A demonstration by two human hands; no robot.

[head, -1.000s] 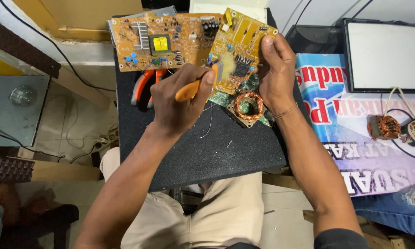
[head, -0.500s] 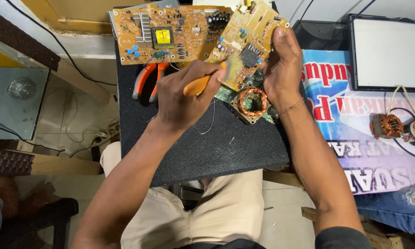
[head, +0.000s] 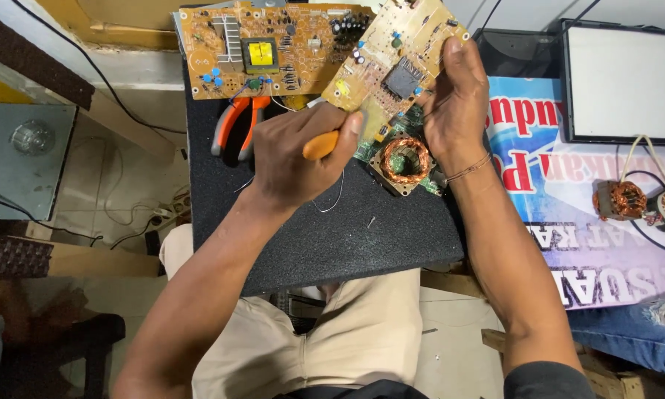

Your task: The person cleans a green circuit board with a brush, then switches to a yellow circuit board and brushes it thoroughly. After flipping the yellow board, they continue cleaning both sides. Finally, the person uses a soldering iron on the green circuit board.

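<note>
While two circuit boards show in the head view, the right hand (head: 458, 100) grips the tilted tan circuit board (head: 391, 63), dotted with blue capacitors and a dark chip, above the black foam mat (head: 332, 236). The left hand (head: 299, 151) is closed around one orange-handled tool (head: 321, 144) touching it. One flat orange board (head: 266, 48), one pair of orange pliers (head: 236, 125) and one copper coil (head: 404, 159) lie nearby.

Matt black foam mat (head: 332, 236); glossy copper coil (head: 404, 159); orange plastic handle (head: 321, 144).
</note>
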